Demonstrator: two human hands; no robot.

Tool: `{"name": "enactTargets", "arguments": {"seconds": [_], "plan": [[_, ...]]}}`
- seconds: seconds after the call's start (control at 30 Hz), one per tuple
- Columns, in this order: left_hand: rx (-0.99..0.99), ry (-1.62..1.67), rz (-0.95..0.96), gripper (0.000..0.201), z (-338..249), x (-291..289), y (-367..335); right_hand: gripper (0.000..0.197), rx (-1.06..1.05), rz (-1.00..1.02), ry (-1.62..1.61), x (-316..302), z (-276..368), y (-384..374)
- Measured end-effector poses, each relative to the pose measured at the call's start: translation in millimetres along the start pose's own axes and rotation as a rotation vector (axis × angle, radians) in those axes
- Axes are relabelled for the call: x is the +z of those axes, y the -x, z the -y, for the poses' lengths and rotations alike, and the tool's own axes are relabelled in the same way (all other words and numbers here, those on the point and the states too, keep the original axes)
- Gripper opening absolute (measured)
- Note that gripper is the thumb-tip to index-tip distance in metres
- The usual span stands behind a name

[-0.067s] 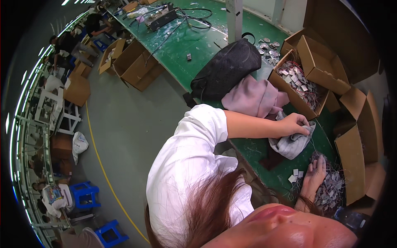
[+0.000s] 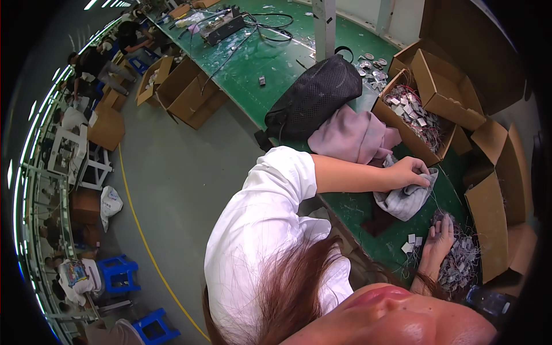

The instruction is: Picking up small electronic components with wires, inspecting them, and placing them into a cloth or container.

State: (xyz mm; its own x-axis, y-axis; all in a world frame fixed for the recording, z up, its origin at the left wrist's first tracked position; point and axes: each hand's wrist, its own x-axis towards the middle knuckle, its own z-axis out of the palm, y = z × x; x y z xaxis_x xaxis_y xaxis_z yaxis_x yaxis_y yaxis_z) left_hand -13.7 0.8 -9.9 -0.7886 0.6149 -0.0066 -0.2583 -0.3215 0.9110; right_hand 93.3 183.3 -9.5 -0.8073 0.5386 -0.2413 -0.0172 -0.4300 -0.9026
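From my remote seat I'm watching the left hand [image 2: 405,173] hovering at the bunched grey cloth [image 2: 402,204], its thumb and fingertips drawing narrow; I cannot tell whether they're pinching wire, cloth or nothing. The right hand [image 2: 435,248] is lying along the heap of small wired parts [image 2: 463,261], palm up and fingers bending loosely; whether they're gripping a piece, I cannot tell. The heap is sitting on the green table [image 2: 259,103], just beside the open carton [image 2: 489,224], with a few white squares [image 2: 409,246] lying on the hand's other side. A thin wire [image 2: 435,199] seems to be running between the hands, though I'm hedging, since it's barely showing at this range.

I'm judging the step in hand to be separating wired pieces; the next move is calling for a light, steady pull that isn't snagging the leads. Against the earlier frame, I'm finding both hands keeping their poses; only the background is sitting very slightly differently, as if the head were shifting.
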Motion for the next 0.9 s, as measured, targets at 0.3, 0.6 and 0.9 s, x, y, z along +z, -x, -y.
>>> {"name": "enactTargets", "arguments": {"seconds": [0.3, 0.6, 0.9], "plan": [[-0.012, -0.003, 0.009, 0.023, 0.8, -1.5, 4.3, 0.009, -0.075, 0.174, 0.038, -10.3, 7.9, 3.8], [-0.056, 0.036, 0.081, 0.023, -1.3, -2.4, 4.6, 0.009, -0.237, 0.175, 0.011, 7.5, 19.1, 24.5], [-0.061, 0.036, 0.114, 0.023, -2.5, 0.4, 4.8, 0.014, -0.148, 0.061, -0.022, -6.6, 9.9, 23.2]]}}
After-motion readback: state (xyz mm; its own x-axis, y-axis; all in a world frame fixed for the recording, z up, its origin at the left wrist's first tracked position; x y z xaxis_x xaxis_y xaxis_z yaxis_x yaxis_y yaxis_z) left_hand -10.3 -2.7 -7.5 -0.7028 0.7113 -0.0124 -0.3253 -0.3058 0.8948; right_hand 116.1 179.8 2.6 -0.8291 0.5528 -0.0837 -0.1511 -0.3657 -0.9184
